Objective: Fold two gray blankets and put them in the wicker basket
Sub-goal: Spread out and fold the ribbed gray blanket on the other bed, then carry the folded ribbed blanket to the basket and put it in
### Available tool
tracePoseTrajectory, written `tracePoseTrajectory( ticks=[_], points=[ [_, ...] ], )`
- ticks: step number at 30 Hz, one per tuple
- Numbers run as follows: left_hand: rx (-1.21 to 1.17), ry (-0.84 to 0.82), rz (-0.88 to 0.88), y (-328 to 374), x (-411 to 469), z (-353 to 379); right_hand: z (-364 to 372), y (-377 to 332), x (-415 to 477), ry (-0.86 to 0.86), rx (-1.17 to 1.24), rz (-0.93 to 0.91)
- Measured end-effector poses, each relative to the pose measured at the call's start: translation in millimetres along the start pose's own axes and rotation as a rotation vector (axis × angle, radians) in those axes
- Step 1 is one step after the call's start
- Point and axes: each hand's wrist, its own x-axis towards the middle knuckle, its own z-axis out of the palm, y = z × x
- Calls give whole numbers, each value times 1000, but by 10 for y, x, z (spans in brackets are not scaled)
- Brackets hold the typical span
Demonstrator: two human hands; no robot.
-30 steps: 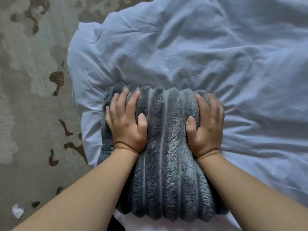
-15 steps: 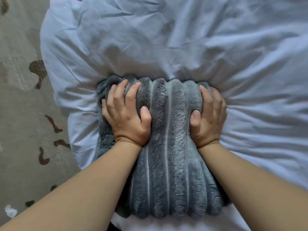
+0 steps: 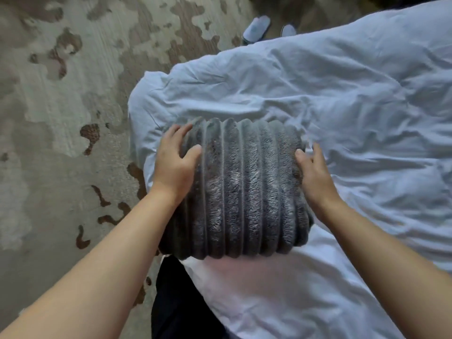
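A folded gray blanket (image 3: 242,189), plush and ribbed, lies on the white bedding (image 3: 354,106) near the bed's corner. My left hand (image 3: 175,157) rests against its left side, fingers laid over the far left corner and thumb spread onto the top. My right hand (image 3: 311,170) lies along its right side with straight fingers pointing forward and the thumb touching the top edge. The bundle sits between my two hands. No second blanket and no wicker basket are in view.
A patterned grey-and-brown carpet (image 3: 61,143) covers the floor to the left of the bed. A pair of pale slippers (image 3: 256,28) lies on the floor beyond the bed's corner. My dark trousers (image 3: 181,302) show at the bottom.
Both hands have left the blanket's top, where the fingers dug into it, and moved out to its sides. The bundle has spread wider, and my view has pulled back and up.
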Motion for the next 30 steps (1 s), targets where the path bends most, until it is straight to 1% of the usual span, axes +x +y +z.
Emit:
tracePoseTrajectory(
  ticks=[1, 3, 6, 7, 9, 11, 13, 16, 18, 21, 24, 26, 28, 30],
  points=[
    [57, 22, -50, -42, -133, -57, -36, 35, -167, -3, 17, 32],
    [134, 59, -207, -129, -368, -99, -47, 95, -449, -11, -1, 54],
    [69, 93, -435, -208, -517, -2, 83, 164, -653, -5, 31, 39],
    [46, 97, -489, -232, -514, 62, 160, 181, -667, 9, 29, 66],
    [110, 110, -551, -296, -474, 197, 342, 247, -641, 52, -3, 149],
    [216, 163, -548, -411, -410, 324, 523, 359, -573, 108, -83, 215],
    [263, 220, -539, -601, -340, 462, 704, 488, -497, 186, -160, 204],
    [294, 301, -519, -985, -250, 663, 981, 700, -379, 351, -203, 51],
    [311, 352, -471, -1212, -199, 768, 1142, 867, -261, 406, -248, -57],
    [339, 369, -431, -1466, -136, 912, 1309, 1145, -81, 405, -360, -132],
    [338, 366, -424, -1493, -92, 966, 1348, 1207, -1, 371, -392, -60],
    [294, 354, -421, -1392, -130, 890, 1284, 1139, -60, 334, -372, -53],
    [205, 296, -436, -1282, -150, 745, 1166, 992, -130, 305, -287, -81],
    [164, 158, -481, -1232, -137, 593, 1035, 856, -156, 271, -181, -84]
  ],
)
